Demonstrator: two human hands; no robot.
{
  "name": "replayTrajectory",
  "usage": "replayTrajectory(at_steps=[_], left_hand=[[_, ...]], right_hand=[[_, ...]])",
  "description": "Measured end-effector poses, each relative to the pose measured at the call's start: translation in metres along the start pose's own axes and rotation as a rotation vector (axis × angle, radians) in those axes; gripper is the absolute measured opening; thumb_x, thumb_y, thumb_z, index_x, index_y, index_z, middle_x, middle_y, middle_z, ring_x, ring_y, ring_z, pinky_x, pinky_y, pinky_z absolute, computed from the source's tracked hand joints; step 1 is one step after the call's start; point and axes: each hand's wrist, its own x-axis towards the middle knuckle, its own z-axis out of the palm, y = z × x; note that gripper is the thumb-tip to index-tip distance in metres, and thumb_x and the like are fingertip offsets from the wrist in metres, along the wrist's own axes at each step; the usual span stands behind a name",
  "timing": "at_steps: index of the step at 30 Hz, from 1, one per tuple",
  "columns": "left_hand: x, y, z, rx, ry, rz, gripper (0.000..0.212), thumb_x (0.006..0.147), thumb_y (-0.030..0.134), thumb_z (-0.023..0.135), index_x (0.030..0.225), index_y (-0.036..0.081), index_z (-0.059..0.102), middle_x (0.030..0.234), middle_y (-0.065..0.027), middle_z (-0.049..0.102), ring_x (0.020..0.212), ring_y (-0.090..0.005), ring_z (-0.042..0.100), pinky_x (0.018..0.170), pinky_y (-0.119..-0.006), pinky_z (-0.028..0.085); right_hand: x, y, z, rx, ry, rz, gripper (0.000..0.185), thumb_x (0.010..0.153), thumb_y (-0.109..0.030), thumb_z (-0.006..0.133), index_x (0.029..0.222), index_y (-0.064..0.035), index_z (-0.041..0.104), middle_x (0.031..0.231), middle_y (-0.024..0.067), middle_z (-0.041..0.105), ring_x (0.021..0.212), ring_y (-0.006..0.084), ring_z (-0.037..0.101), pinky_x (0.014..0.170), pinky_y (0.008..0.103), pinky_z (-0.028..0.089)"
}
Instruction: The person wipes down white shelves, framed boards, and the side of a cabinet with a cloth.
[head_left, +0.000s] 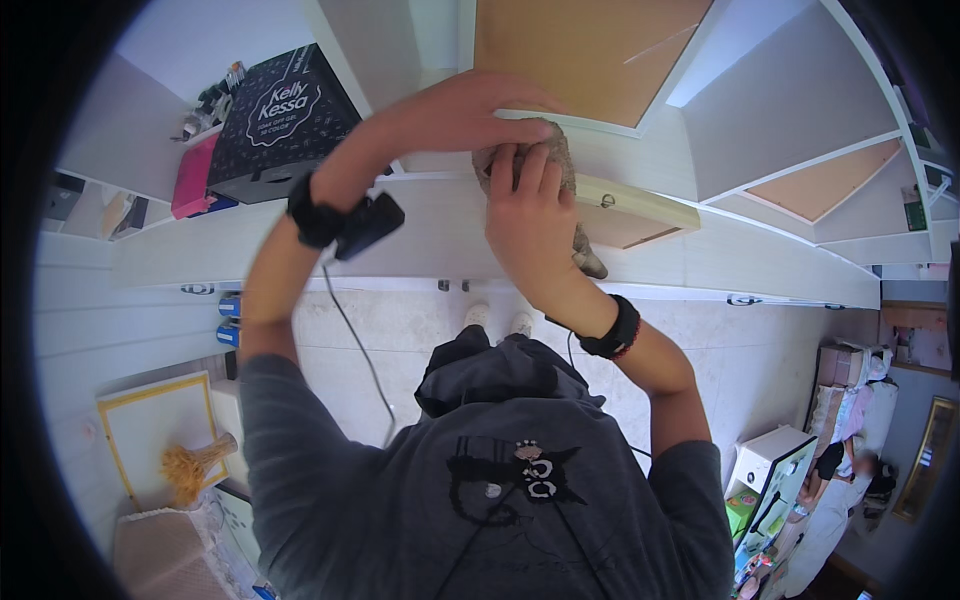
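Note:
A crumpled grey-brown cloth (564, 150) hangs over a whitish ledge, its lower end dangling at the front edge. My right hand (531, 217) has its fingers curled into the cloth. Reaching in from the left, my left hand (480, 112) is blurred; its thumb lies against the top of the cloth and its fingers stretch out behind. Whether it grips the cloth cannot be told. Just right of the cloth is a small pale wooden drawer (637, 214) with a metal ring handle, partly hidden by the cloth and my right hand.
A black printed gel-polish box (281, 124) and a pink box (195, 176) stand on the left of the white shelf unit. A brown back panel (585, 56) is ahead. A dark cable (360, 337) hangs below my left wrist. Another person (832, 465) is at the far right.

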Motion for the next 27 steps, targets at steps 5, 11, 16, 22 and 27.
replayTrajectory(at_steps=[5,11,16,22,27], left_hand=[[0.07,0.018,0.016,0.384,-0.531,0.136,0.035,0.078,0.033,0.055,0.087,0.0,0.061,0.081,-0.0092,0.06,0.07,-0.0214,0.053,0.066,-0.03,0.045],[0.077,0.023,0.063,0.57,-0.693,0.143,0.031,0.072,0.023,0.059,0.061,-0.004,0.048,0.052,-0.0079,0.043,0.049,-0.0201,0.035,0.049,-0.036,0.036],[0.08,0.021,0.085,0.792,-0.685,0.212,0.029,0.063,0.02,0.068,0.057,-0.005,0.054,0.052,-0.0184,0.051,0.05,-0.0324,0.052,0.048,-0.042,0.041],[0.083,0.016,0.092,0.84,-0.658,0.205,0.018,0.057,0.01,0.065,0.058,-0.005,0.055,0.051,-0.0178,0.049,0.05,-0.0316,0.05,0.047,-0.041,0.041],[0.084,0.046,0.084,0.77,-0.813,0.053,0.016,0.057,0.012,0.062,0.059,-0.003,0.055,0.052,-0.0184,0.049,0.05,-0.032,0.049,0.051,-0.042,0.041]], right_hand=[[-0.008,0.0,-0.003,-0.093,0.011,0.016,0.036,0.073,-0.014,0.05,0.105,0.0012,0.053,0.103,0.027,0.052,0.074,0.0285,0.049,0.056,0.0322,0.043],[-0.011,-0.008,0.001,-0.137,0.017,0.025,0.037,0.076,-0.014,0.047,0.109,0.0005,0.052,0.103,0.0264,0.051,0.08,0.032,0.048,0.065,0.039,0.042],[-0.013,-0.006,0.001,0.004,0.052,0.014,0.037,0.07,-0.013,0.053,0.105,-0.0019,0.055,0.105,0.0233,0.05,0.084,0.032,0.049,0.069,0.0374,0.042],[-0.013,0.016,0.003,0.412,0.187,-0.061,0.035,0.066,-0.011,0.057,0.101,-0.0043,0.058,0.108,0.0203,0.051,0.089,0.0318,0.049,0.075,0.039,0.042],[-0.02,0.021,0.005,0.465,0.174,-0.194,0.037,0.069,-0.014,0.052,0.104,-0.0019,0.056,0.104,0.02,0.052,0.093,0.0293,0.048,0.076,0.0354,0.04]])
